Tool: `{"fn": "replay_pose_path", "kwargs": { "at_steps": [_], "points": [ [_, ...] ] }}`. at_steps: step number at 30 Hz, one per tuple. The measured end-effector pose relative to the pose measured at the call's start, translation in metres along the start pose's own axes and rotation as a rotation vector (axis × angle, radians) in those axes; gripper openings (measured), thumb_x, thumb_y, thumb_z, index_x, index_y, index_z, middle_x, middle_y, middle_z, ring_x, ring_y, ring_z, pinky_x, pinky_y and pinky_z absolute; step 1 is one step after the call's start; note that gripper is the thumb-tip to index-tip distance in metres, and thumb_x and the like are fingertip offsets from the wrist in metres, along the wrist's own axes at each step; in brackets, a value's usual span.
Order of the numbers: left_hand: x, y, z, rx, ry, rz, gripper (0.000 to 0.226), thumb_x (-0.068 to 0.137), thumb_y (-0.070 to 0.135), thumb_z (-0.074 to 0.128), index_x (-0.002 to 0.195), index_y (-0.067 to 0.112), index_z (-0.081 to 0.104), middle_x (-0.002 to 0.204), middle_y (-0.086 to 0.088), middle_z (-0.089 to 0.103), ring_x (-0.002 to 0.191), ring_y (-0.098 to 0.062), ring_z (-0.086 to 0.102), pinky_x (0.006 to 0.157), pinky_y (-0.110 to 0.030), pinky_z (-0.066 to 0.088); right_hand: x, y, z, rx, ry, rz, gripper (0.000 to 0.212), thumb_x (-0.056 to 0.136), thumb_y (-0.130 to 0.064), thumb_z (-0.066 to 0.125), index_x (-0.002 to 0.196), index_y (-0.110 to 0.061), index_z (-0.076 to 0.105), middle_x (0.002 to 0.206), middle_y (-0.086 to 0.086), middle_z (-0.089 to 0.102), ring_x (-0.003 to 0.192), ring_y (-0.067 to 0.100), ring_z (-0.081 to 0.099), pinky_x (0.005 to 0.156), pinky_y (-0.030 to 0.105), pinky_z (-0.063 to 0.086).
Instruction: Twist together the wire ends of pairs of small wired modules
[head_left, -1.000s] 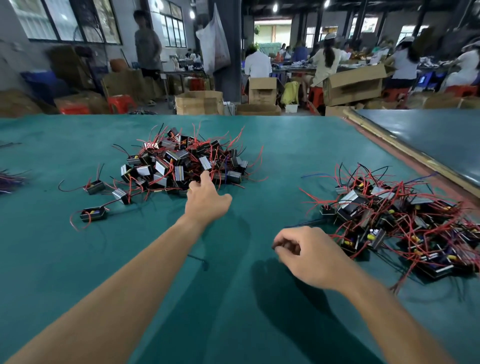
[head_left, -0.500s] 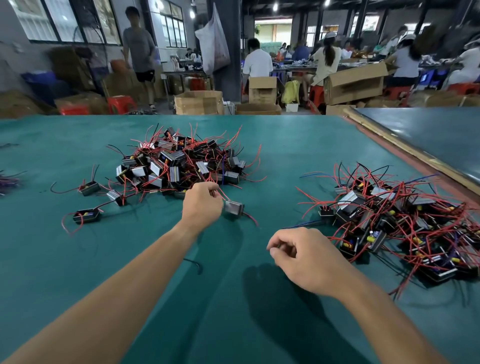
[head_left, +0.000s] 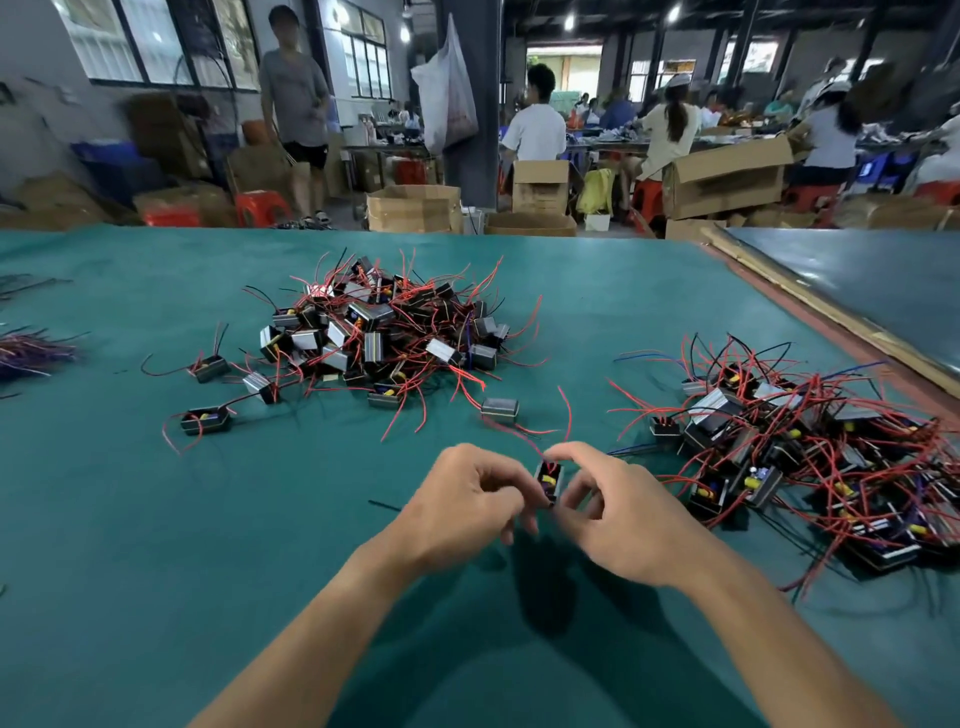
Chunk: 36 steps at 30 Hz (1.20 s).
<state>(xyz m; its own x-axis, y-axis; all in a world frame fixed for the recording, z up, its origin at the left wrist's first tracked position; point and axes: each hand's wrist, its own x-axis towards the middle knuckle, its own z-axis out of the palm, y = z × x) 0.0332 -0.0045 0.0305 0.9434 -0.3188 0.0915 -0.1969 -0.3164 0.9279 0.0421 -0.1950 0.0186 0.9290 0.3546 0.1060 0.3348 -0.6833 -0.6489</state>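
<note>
Left hand (head_left: 462, 506) and right hand (head_left: 628, 519) meet low over the green felt table (head_left: 156, 571), both pinching one small black box-shaped module (head_left: 549, 480). Its thin red wires (head_left: 570, 415) stray near a loose grey module (head_left: 500, 410); a snag there could break the pinch.

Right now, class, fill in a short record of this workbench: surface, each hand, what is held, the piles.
Surface: green table
Left hand: fingers curled on the held module
Right hand: pinches the same module
Held module: black, red wire attached
Loose module: on the table beyond the hands
Piles: centre pile, right pile
</note>
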Motion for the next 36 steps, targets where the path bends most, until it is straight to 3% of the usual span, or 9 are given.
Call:
{"fn": "replay_pose_path", "kwargs": {
  "at_steps": [4, 8, 11, 15, 19, 23, 26, 30, 36],
  "points": [
    [-0.004, 0.001, -0.01, -0.109, -0.129, 0.009, 0.038, 0.068, 0.009, 0.05, 0.098, 0.016, 0.072, 0.07, -0.014, 0.071, 0.051, -0.019, 0.058, 0.055, -0.023, 0.046, 0.0, -0.003, 0.002, -0.025, -0.049, -0.077, 0.029, 0.078, -0.037, 0.062, 0.106, -0.042, 0.061, 0.082, -0.027, 0.063, 0.063, 0.007, 0.059, 0.066, 0.025, 0.051],
    [0.014, -0.008, -0.018, -0.126, 0.23, -0.096, 0.028, 0.072, 0.006, 0.05, 0.096, 0.012, 0.063, 0.063, -0.003, 0.07, 0.046, -0.016, 0.057, 0.05, -0.024, 0.043, 0.0, -0.003, 0.001, -0.062, -0.004, -0.067, 0.011, 0.087, -0.03, 0.065, 0.091, -0.04, 0.067, 0.081, -0.033, 0.065, 0.069, 0.002, 0.061, 0.067, 0.018, 0.048],
    [0.039, -0.019, -0.027, 0.192, 0.371, -0.153, 0.026, 0.085, 0.004, 0.051, 0.102, 0.02, 0.061, 0.088, 0.002, 0.074, 0.073, -0.02, 0.066, 0.066, -0.031, 0.051, -0.001, -0.004, -0.002, -0.022, -0.004, -0.049, 0.024, 0.086, -0.017, 0.058, 0.093, -0.035, 0.073, 0.079, -0.027, 0.07, 0.068, 0.001, 0.063, 0.068, 0.019, 0.049],
    [0.074, -0.028, -0.026, 0.694, 0.201, -0.09, 0.038, 0.085, 0.003, 0.049, 0.122, 0.007, 0.056, 0.125, -0.008, 0.06, 0.119, -0.03, 0.053, 0.096, -0.036, 0.044, -0.002, -0.01, -0.005, 0.134, -0.128, -0.008, 0.035, 0.073, -0.012, 0.045, 0.08, -0.024, 0.078, 0.061, -0.014, 0.07, 0.047, 0.0, 0.053, 0.05, 0.009, 0.037],
    [0.097, -0.035, -0.018, 0.827, 0.077, -0.083, 0.029, 0.085, 0.003, 0.049, 0.113, 0.009, 0.053, 0.123, -0.009, 0.056, 0.121, -0.029, 0.047, 0.095, -0.038, 0.041, -0.004, -0.011, -0.005, 0.249, -0.11, 0.031, 0.024, 0.076, -0.022, 0.049, 0.075, -0.018, 0.072, 0.045, -0.005, 0.057, 0.041, 0.005, 0.044, 0.048, 0.017, 0.037],
    [0.096, -0.032, -0.019, 0.866, 0.278, 0.027, 0.016, 0.087, 0.012, 0.061, 0.102, 0.012, 0.066, 0.105, -0.008, 0.069, 0.104, -0.032, 0.058, 0.086, -0.04, 0.046, 0.0, -0.003, -0.004, 0.048, 0.05, 0.05, 0.007, 0.085, -0.034, 0.067, 0.088, -0.028, 0.064, 0.056, -0.012, 0.062, 0.047, 0.004, 0.047, 0.06, 0.027, 0.042],
    [0.083, -0.013, -0.014, 0.485, 0.408, -0.026, 0.012, 0.093, 0.018, 0.062, 0.1, 0.009, 0.067, 0.093, -0.01, 0.07, 0.086, -0.03, 0.062, 0.079, -0.037, 0.051, -0.001, -0.003, 0.0, -0.046, 0.05, 0.095, 0.033, 0.08, -0.047, 0.072, 0.107, -0.037, 0.056, 0.071, -0.015, 0.067, 0.057, -0.003, 0.054, 0.064, 0.022, 0.042],
    [0.055, 0.021, -0.019, -0.533, 0.308, -0.206, 0.009, 0.102, 0.014, 0.05, 0.102, 0.006, 0.055, 0.081, -0.011, 0.065, 0.052, -0.016, 0.06, 0.055, -0.029, 0.056, -0.001, -0.005, 0.001, -0.057, -0.02, 0.119, 0.044, 0.077, -0.048, 0.073, 0.114, -0.041, 0.05, 0.073, -0.021, 0.067, 0.059, -0.006, 0.055, 0.063, 0.021, 0.041],
    [0.014, 0.019, -0.028, -0.912, 0.18, -0.365, 0.029, 0.106, 0.02, 0.035, 0.101, 0.002, 0.058, 0.077, -0.009, 0.072, 0.042, -0.008, 0.053, 0.039, -0.016, 0.045, 0.0, -0.006, 0.0, 0.101, 0.085, 0.052, 0.022, 0.083, -0.026, 0.069, 0.093, -0.031, 0.049, 0.065, -0.014, 0.065, 0.051, 0.005, 0.049, 0.06, 0.028, 0.044]
  ]
}}
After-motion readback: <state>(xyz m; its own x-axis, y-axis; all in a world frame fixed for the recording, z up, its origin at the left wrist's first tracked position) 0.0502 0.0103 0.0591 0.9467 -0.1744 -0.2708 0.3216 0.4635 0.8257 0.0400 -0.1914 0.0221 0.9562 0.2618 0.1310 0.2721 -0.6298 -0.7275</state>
